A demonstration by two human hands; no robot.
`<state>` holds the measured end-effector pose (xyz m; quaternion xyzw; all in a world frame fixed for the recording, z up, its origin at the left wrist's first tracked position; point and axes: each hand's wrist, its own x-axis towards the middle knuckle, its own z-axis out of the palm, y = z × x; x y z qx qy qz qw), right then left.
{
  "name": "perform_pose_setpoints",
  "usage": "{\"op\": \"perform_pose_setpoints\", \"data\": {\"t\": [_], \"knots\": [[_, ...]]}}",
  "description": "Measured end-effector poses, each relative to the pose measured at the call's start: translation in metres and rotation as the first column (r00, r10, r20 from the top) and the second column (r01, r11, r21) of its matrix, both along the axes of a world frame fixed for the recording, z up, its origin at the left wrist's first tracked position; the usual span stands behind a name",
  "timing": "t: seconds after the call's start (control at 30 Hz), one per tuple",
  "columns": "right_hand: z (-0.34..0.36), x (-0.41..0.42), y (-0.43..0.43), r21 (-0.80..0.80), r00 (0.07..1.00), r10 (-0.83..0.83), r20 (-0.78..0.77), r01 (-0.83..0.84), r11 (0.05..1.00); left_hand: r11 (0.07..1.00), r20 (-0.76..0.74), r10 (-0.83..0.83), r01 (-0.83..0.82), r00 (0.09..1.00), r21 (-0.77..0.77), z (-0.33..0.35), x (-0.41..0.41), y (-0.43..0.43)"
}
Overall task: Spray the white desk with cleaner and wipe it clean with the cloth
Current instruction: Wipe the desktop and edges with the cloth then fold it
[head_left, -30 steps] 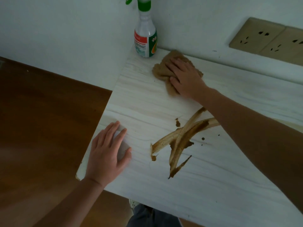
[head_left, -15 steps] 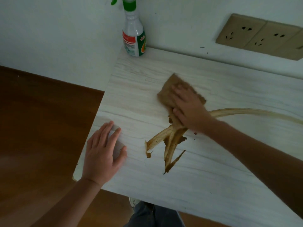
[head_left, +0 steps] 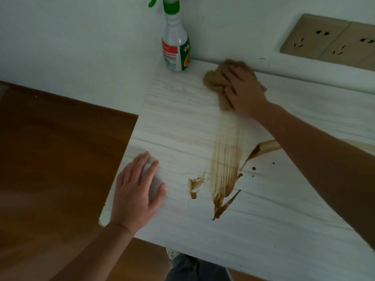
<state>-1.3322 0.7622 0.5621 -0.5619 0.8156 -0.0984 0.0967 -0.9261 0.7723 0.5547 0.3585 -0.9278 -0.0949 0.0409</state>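
Note:
The white wood-grain desk (head_left: 182,122) carries a brown stain (head_left: 225,169), smeared into a long streak that runs toward the back, with splashes and dots beside it. My right hand (head_left: 243,90) presses the crumpled brown cloth (head_left: 213,80) onto the desk near the back wall, at the top of the streak. My left hand (head_left: 138,191) lies flat on the desk by its left edge, holding nothing. The spray bottle (head_left: 176,49), clear with a green nozzle and a red-green label, stands upright in the back left corner, a little left of the cloth.
A white wall runs along the back, with beige power sockets (head_left: 328,39) at the upper right. Brown wooden floor (head_left: 50,159) lies left of the desk. My jeans and shoe (head_left: 182,264) show below the front edge.
My right hand has pushed the cloth from the middle of the stain up to the back of the desk, dragging the stain into a long smear. My left hand has stayed put.

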Motion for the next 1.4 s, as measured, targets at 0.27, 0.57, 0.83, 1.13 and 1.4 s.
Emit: {"op": "perform_pose_setpoints", "data": {"t": [0.27, 0.57, 0.83, 1.13, 1.4], "knots": [[-0.008, 0.08, 0.032, -0.014, 0.954, 0.299, -0.01, -0.299, 0.954, 1.0, -0.007, -0.004, 0.004, 1.0, 0.004, -0.001, 0.0, 0.0], [-0.008, 0.007, -0.001, -0.056, 0.984, 0.173, -0.048, -0.175, 0.983, 1.0, 0.003, 0.008, -0.008, 1.0, 0.009, -0.003, 0.0, -0.001], [-0.007, 0.04, -0.057, -0.069, 1.0, -0.001, -0.014, 0.001, 0.998, 1.0, 0.014, 0.007, -0.008, 1.0, 0.027, -0.003, 0.0, -0.001], [-0.011, 0.001, -0.023, -0.102, 0.998, 0.055, 0.001, -0.055, 0.993, 1.0, 0.001, 0.007, -0.007, 1.0, 0.02, 0.0, -0.001, 0.0], [-0.008, 0.068, 0.039, -0.049, 0.992, 0.123, 0.02, -0.122, 0.991, 1.0, 0.009, 0.005, -0.005, 1.0, 0.011, 0.002, -0.001, 0.001]]}}
